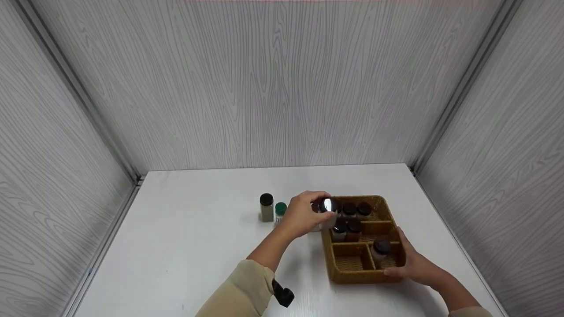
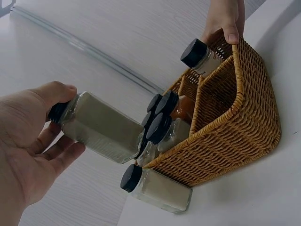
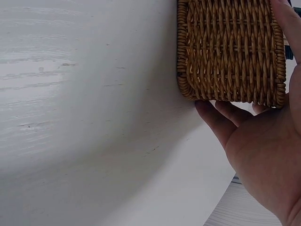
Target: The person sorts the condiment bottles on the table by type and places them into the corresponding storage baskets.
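Observation:
By its black cap, my left hand point(image 1: 304, 214) grips a glass spice jar point(image 2: 103, 127) of greyish powder, held in the air at the left side of the wicker basket point(image 2: 235, 127). My right hand point(image 1: 416, 264) holds the basket's near right corner, thumb on the rim and fingers along the outer side, as the right wrist view shows. Several black-capped jars stand in the back and middle compartments, one with orange-brown contents point(image 2: 185, 109). Another jar point(image 1: 381, 249) leans in the front right compartment. The front left compartment point(image 1: 350, 259) holds no jar.
Outside the basket, a pale-powder jar point(image 2: 162, 189) stands close to its left side. Farther left on the white table point(image 1: 189, 229) are a green-capped jar point(image 1: 280, 209) and a black-capped jar point(image 1: 266, 207). Grey wood-grain panels point(image 1: 273, 88) enclose the table at back and sides.

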A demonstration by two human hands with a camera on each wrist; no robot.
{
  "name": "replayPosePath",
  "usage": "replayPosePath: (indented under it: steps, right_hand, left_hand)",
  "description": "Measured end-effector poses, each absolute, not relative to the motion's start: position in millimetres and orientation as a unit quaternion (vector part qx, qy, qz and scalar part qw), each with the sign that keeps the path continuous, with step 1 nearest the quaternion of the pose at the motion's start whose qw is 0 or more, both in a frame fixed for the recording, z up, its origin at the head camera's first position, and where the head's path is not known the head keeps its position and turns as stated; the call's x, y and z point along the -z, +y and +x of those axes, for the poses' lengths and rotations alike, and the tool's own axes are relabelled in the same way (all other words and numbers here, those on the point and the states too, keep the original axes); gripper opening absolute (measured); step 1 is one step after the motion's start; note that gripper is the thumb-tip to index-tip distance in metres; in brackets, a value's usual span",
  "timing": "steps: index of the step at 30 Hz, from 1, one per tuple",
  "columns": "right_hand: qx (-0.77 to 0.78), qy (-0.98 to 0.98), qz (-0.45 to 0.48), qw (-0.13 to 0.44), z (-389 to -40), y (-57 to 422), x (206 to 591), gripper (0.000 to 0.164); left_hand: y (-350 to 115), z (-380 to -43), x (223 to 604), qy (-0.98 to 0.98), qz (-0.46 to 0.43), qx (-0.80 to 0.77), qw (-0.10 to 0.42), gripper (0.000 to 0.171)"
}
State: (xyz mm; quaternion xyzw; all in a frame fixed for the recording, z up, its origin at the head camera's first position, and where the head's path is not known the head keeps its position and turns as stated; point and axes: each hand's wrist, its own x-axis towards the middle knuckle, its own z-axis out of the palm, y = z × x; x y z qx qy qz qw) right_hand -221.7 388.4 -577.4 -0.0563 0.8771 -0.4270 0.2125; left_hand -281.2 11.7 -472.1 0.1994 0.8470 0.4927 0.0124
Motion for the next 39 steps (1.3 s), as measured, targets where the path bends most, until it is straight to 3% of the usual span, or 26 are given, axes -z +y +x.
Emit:
replayPosePath:
  steps: [39]
  right_hand:
    - [0.425,0.882,-0.079,0.189,-223.1,388.4,578.1,0.143]
  left_hand:
    - [91.7,-274.4,469.2,0.826,0.226,-0.512,0.066,0.048]
